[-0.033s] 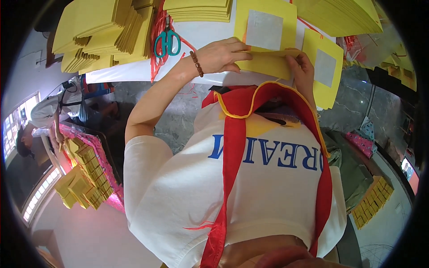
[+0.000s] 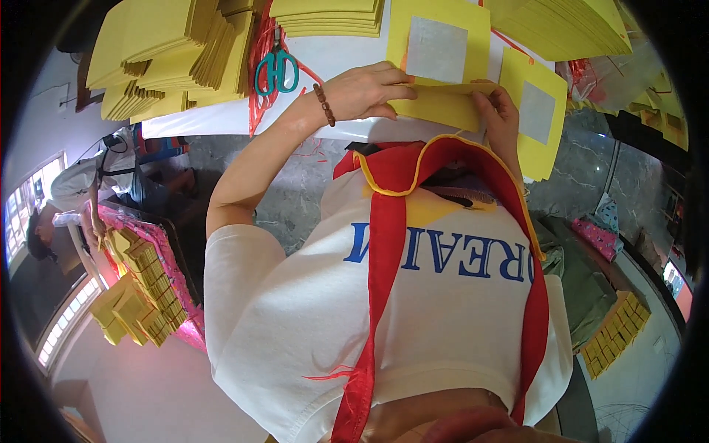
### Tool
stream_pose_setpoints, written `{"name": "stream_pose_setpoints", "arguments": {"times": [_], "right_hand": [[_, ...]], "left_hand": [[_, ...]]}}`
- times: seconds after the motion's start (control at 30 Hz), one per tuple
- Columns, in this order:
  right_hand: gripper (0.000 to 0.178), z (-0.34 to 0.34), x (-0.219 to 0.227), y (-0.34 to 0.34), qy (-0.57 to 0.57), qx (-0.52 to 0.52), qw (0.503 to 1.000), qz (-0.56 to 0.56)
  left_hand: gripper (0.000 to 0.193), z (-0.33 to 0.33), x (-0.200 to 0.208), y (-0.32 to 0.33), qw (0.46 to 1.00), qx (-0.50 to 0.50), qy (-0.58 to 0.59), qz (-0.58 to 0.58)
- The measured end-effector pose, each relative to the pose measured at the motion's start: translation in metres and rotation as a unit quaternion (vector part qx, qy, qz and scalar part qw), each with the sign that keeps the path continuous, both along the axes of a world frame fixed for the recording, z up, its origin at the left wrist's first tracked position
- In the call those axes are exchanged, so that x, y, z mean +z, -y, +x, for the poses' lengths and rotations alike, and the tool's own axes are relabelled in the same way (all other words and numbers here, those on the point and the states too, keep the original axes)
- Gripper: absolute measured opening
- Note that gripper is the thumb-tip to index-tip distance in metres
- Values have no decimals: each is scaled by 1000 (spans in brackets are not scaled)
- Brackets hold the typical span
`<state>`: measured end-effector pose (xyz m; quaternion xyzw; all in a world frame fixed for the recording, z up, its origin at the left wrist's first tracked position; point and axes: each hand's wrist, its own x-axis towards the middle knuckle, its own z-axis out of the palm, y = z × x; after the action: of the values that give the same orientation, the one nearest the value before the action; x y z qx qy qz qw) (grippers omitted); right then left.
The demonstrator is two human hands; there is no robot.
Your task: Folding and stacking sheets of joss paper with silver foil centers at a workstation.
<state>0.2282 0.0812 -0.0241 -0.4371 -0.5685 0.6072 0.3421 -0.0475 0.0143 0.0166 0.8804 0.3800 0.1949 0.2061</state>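
We had yellow paper [image 2: 439, 108] crosswise at the table's [image 2: 196, 126] near edge, right hand [image 2: 502, 113] pinching it, left hand [image 2: 371, 91] half-curled, hold unclear.

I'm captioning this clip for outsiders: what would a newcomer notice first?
Probably the red apron with yellow trim, over the white shirt at the picture's middle. Next, the teal-handled scissors by red strands, upper left of centre, and the folded yellow paper between left hand and right hand.

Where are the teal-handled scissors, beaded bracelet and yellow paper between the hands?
Teal-handled scissors [image 2: 278, 57], head view: where handles meet.
Beaded bracelet [image 2: 323, 105], head view: middle beads.
Yellow paper [image 2: 444, 108], head view: visible middle.
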Motion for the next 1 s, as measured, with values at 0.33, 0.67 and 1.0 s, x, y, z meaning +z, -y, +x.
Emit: {"name": "stream_pose_setpoints", "arguments": {"times": [0.33, 0.67, 1.0], "right_hand": [[34, -4, 12, 8, -8, 21, 986, 168], [22, -1, -20, 6, -43, 7, 982, 182], [33, -2, -13, 7, -23, -24, 991, 127]], "left_hand": [[19, 2, 10, -3, 977, 133, 89, -144], [71, 0, -18, 0, 962, 223, 147, 52], [67, 18, -41, -1, 952, 283, 20, 117]]}}
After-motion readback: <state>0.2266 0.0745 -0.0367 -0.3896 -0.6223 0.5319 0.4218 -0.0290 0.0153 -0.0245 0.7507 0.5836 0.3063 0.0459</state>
